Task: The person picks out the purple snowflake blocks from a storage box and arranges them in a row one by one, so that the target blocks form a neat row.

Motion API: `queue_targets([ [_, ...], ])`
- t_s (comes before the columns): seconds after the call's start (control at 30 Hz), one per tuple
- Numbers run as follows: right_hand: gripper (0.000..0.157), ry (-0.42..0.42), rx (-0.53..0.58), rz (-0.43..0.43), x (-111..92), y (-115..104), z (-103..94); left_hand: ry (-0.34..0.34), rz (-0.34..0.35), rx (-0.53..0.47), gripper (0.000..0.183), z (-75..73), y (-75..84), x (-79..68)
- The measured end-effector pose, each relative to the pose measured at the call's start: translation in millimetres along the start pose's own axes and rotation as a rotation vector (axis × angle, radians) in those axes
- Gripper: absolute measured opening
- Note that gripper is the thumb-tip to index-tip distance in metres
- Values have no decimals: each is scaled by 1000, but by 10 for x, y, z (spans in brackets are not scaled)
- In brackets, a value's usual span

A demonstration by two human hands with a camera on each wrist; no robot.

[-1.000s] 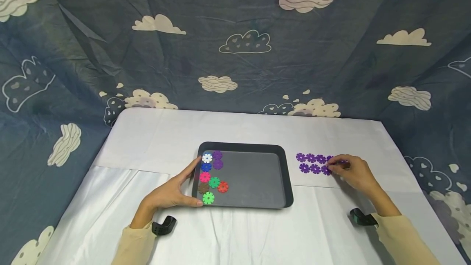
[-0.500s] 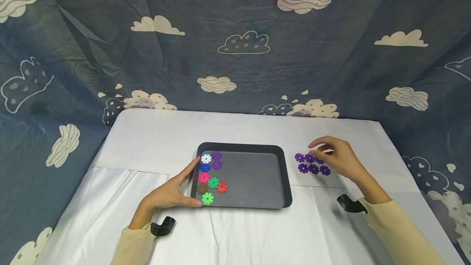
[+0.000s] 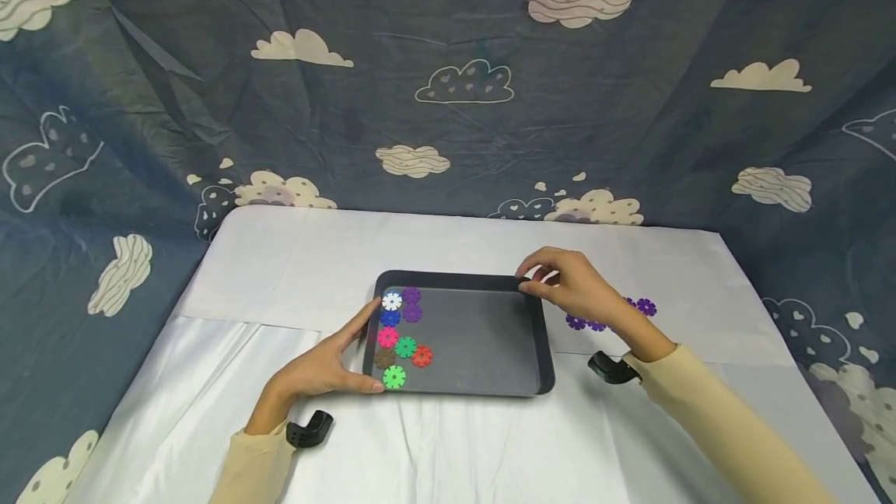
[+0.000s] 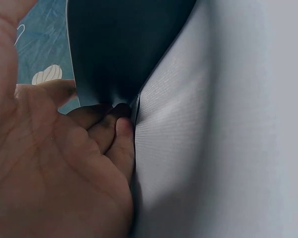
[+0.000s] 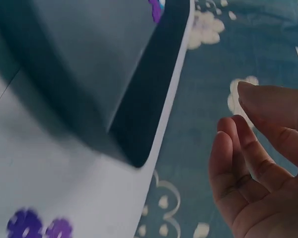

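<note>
A dark grey baking tray (image 3: 455, 281) holds several notched plastic discs at its left end, among them white (image 3: 392, 302), blue (image 3: 390, 319), pink (image 3: 388, 337), red (image 3: 421, 356), brown (image 3: 384, 358), light green (image 3: 394, 377) and purple (image 3: 411, 313). My left hand (image 3: 322, 364) grips the tray's left side, thumb at the front corner; in the left wrist view its fingers (image 4: 121, 148) curl against the tray wall. Over the tray's far right corner hovers my right hand (image 3: 570, 282). In the right wrist view its fingers (image 5: 221, 168) are bent, thumb apart, and no disc shows between them.
Right of the tray, rows of purple discs (image 3: 646, 307) lie on the white cloth (image 3: 476, 442), partly hidden by my right forearm. A dark blue cloud-patterned curtain (image 3: 336, 123) hangs behind and at both sides. Each wrist wears a black device (image 3: 310, 429).
My right hand has lifted off the purple discs and moved left to the tray's far right corner. My left hand and the tray stay in place.
</note>
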State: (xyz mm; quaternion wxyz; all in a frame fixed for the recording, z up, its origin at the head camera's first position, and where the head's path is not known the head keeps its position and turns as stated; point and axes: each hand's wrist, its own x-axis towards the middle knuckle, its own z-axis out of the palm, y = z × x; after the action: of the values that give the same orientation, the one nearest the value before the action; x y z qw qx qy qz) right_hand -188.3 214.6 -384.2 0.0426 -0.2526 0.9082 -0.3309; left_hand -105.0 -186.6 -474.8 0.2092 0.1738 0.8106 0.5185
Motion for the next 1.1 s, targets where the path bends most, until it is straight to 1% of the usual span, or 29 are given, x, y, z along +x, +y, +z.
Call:
queue_targets([
  [0.17, 18, -79, 0, -108, 179, -155, 166, 1, 2, 3, 125, -1, 0, -1],
  [0.33, 16, -176, -10, -173, 364, -276, 354, 1, 2, 7, 125, -6, -9, 2],
  [0.47, 17, -260, -56, -192, 518, -345, 527, 3, 3, -2, 126, -12, -16, -2],
  [0.7, 22, -391, -131, -174, 718, -450, 797, 1, -4, -5, 125, -19, 11, 7],
  [0.9, 26, -452, -158, -172, 828, -495, 1003, -3, -8, -6, 124, -30, 9, 11],
  [1.1, 25, -485, -144, -191, 882, -513, 1139, -7, 3, -13, 123, -17, -29, 5],
])
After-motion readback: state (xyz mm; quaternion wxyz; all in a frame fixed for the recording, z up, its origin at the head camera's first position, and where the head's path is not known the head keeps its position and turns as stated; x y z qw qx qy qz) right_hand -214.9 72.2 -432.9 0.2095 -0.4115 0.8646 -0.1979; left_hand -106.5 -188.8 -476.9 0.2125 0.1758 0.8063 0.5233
